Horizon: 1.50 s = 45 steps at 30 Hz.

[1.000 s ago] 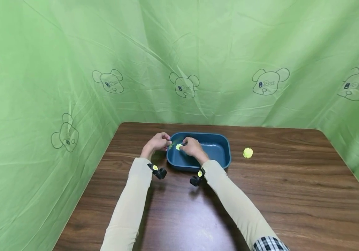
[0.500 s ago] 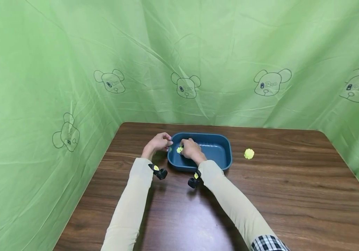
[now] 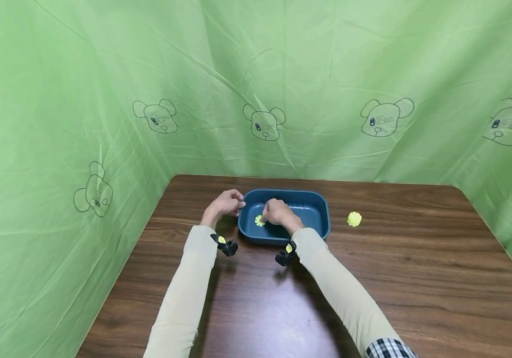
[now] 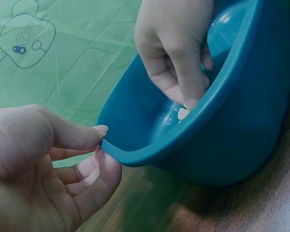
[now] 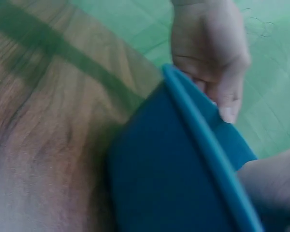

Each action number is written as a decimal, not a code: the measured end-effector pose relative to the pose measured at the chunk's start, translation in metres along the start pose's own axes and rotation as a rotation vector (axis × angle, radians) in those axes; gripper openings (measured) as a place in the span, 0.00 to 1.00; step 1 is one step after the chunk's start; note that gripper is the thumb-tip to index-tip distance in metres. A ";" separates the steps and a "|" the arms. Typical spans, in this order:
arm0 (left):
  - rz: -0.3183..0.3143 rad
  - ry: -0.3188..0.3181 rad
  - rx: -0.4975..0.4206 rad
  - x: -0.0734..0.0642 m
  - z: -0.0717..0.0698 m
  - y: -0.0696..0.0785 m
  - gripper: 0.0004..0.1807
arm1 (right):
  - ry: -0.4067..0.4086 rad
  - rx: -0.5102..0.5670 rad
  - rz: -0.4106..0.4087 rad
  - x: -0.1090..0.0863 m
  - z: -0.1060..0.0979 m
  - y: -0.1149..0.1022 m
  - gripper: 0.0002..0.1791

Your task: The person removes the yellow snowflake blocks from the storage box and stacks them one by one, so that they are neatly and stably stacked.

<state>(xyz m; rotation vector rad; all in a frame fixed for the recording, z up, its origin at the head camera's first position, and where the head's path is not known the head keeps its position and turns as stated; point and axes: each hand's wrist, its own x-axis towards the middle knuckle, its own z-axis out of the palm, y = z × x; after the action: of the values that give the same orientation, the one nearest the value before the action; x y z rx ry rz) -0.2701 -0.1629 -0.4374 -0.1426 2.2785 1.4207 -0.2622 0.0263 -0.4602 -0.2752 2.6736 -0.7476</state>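
Note:
A blue rectangular basin (image 3: pixel 328 223) with rounded corners sits near the far side of the table. My left hand (image 3: pixel 226 204) pinches its left rim between thumb and fingers, as the left wrist view shows closely at the rim corner (image 4: pixel 128 157). Inside the basin, my right hand (image 3: pixel 279 213) points downward with bent fingers. At its fingertips is a small yellow flower-shaped piece (image 3: pixel 259 221), which it pinches low over the basin floor. Only a pale edge of that piece (image 4: pixel 182 114) shows in the left wrist view. In the right wrist view the basin wall hides my right fingers.
To the basin's right, a second yellow scalloped piece (image 3: pixel 354 219) lies on the brown wooden table (image 3: pixel 417 258). A green curtain (image 3: pixel 327 64) printed with bear heads stands behind and to the left. Black wrist cameras (image 3: pixel 226 247) hang below both wrists.
My right hand has shifted the yellow flower-shaped piece slightly right and toward me inside the basin. My left hand stays on the rim.

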 end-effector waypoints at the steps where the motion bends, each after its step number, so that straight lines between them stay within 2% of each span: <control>1: -0.001 -0.001 -0.003 0.000 0.000 0.000 0.12 | -0.001 0.032 -0.001 -0.001 -0.002 0.002 0.09; 8: -0.006 0.005 -0.005 0.002 -0.001 0.000 0.12 | 0.039 0.230 -0.005 -0.004 -0.010 0.015 0.11; 14: 0.004 0.007 0.010 0.002 0.000 0.001 0.13 | 0.066 0.342 0.010 -0.009 -0.016 0.021 0.10; 32: 0.001 0.006 0.012 0.000 0.003 0.001 0.12 | 0.095 0.396 0.010 -0.025 -0.043 0.044 0.11; 40: 0.005 0.005 0.027 -0.002 0.003 0.002 0.13 | 0.153 0.430 -0.021 -0.038 -0.062 0.058 0.12; 45: 0.004 0.007 0.032 -0.002 0.004 0.002 0.13 | 0.182 0.439 -0.003 -0.046 -0.072 0.066 0.13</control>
<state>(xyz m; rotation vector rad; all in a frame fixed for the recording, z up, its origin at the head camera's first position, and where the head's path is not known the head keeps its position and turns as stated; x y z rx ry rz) -0.2678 -0.1591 -0.4361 -0.1341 2.3073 1.3870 -0.2530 0.1282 -0.4254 -0.1002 2.5791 -1.3860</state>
